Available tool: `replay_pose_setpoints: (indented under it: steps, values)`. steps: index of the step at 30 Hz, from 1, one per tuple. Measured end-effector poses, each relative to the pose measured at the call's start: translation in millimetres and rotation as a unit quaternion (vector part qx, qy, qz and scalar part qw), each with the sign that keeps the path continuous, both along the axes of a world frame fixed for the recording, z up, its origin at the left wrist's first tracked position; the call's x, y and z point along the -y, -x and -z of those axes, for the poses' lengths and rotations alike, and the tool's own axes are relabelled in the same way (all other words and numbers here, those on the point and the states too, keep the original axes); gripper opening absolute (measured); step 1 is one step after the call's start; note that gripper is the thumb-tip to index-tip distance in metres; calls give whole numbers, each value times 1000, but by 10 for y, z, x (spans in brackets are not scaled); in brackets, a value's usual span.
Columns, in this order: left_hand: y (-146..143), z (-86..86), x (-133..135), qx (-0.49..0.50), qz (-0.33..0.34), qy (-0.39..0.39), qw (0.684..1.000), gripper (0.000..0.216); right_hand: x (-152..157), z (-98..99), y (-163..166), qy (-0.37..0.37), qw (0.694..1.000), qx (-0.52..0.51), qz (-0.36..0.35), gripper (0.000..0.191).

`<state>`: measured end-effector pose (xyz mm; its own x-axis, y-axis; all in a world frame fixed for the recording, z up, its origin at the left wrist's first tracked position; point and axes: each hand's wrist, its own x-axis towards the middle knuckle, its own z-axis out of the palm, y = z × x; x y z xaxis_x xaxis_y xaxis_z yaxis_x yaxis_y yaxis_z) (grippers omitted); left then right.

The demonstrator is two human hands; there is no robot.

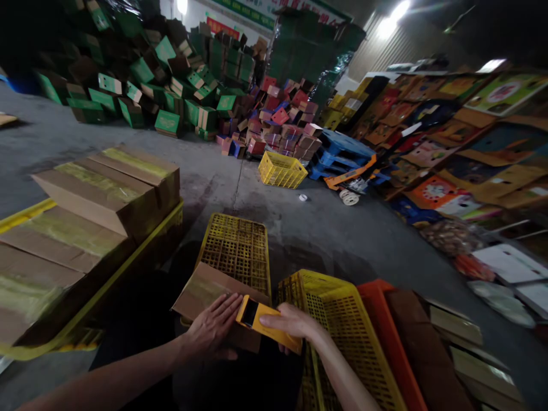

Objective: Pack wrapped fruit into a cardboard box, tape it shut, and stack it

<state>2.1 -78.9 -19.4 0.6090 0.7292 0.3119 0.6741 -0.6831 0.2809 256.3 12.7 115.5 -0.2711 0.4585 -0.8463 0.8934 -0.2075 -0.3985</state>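
A brown cardboard carton [208, 285] lies in front of me, partly over an upturned yellow crate [235, 248]; a strip of tape shows on its top. My left hand [216, 325] rests on the carton with its fingers stretched out and holds nothing. Gripped in my right hand [291, 322] is a yellow box-shaped object [263, 317] with a dark patch near one end; its exact kind I cannot make out. That end touches or nearly touches my left fingertips, just over the carton's near edge.
Taped cartons [107, 182] fill a large yellow crate at left. Close on my right stand an empty yellow crate [338, 285] and an orange crate [385, 337] beside flattened cardboard. Farther off are heaped green boxes [166, 123], another yellow crate [281, 170] and a pallet jack [351, 177].
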Motion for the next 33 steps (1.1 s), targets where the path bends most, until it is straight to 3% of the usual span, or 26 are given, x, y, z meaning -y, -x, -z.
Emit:
replay_pose_setpoints:
  steps: [8,13,19,28,33]
  values:
    - [30,-17,-26,-27,5,8,1000,115,37,-34,-71,-57,998,23,-22,52]
    - [40,-43,-26,-31,8,12,999,113,104,-135,-279,4,1000,-11,18,57]
    - [-20,-65,-7,-24,11,12,1000,113,131,-103,-343,-70,997,22,9,55]
    - [-246,-38,1,-24,44,29,998,112,154,-46,-340,-5,1000,-13,20,56]
    - [-217,-49,-26,-30,52,38,997,113,191,-32,-567,-11,999,-40,16,53]
